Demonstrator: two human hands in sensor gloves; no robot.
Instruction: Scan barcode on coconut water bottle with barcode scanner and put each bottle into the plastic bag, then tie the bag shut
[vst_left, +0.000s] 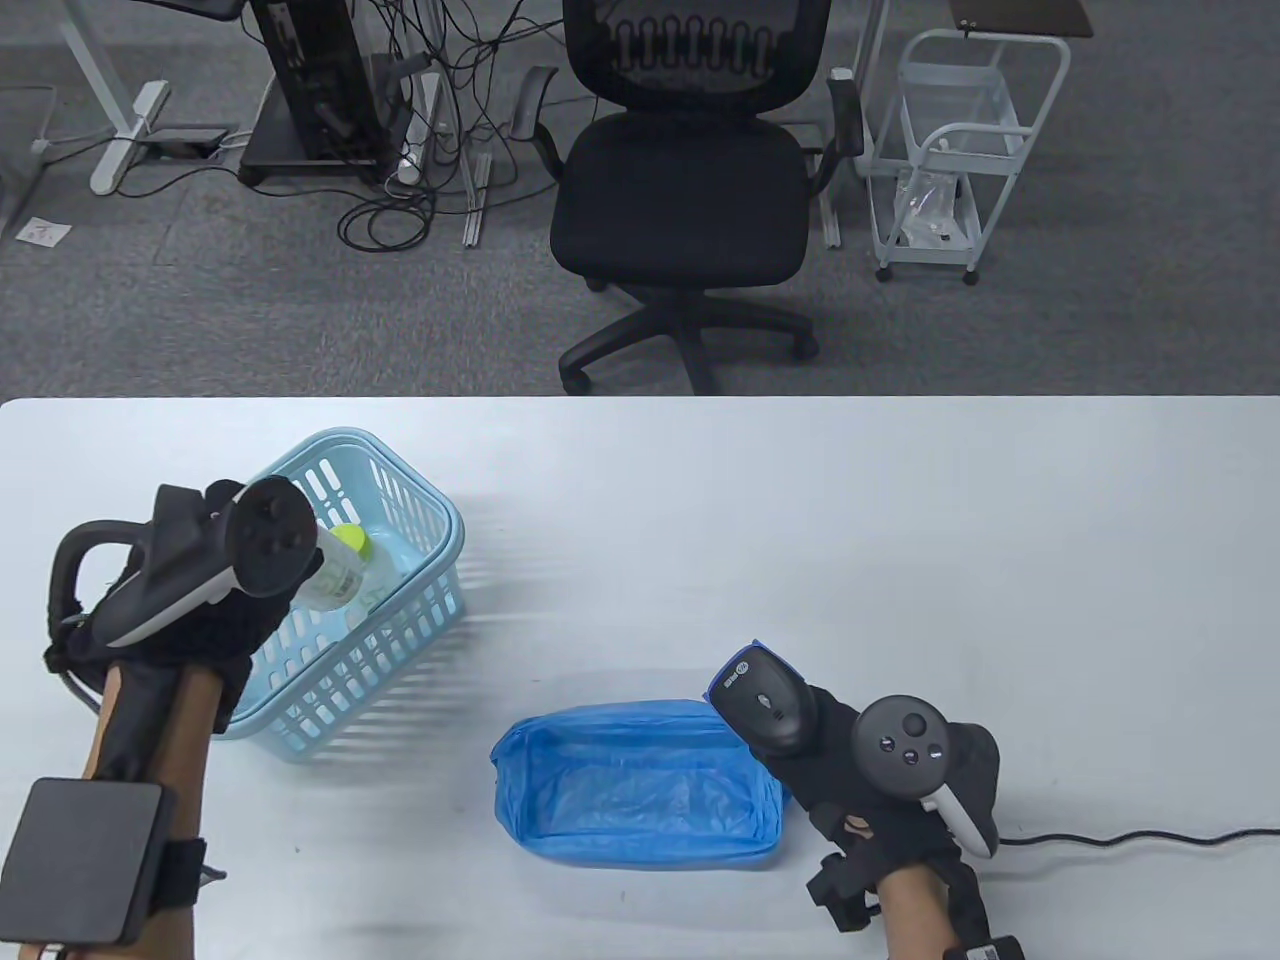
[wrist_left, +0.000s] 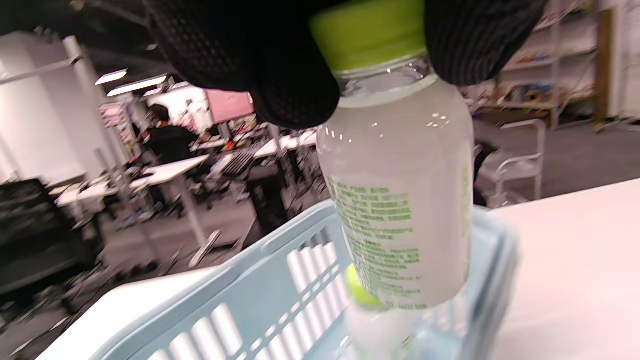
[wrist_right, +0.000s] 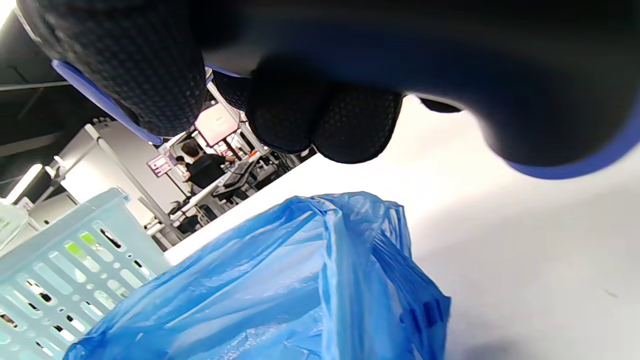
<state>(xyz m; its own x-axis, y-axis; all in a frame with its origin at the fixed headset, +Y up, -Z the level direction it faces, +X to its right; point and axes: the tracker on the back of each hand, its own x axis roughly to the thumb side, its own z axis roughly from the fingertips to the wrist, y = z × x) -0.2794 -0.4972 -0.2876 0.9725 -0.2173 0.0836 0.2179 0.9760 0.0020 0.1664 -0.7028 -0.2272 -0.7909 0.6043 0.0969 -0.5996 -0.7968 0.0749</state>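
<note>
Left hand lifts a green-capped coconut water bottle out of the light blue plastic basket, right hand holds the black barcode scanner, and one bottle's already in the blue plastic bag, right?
Not quite: the blue plastic bag lies open and holds no bottle, as the table view shows. The rest stands: the left hand grips a green-capped coconut water bottle over the light blue plastic basket, and the right hand holds the black barcode scanner.

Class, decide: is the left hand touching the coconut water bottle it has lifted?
Touching. The left wrist view shows the left hand's fingers pinching the bottle around its green cap.
</note>
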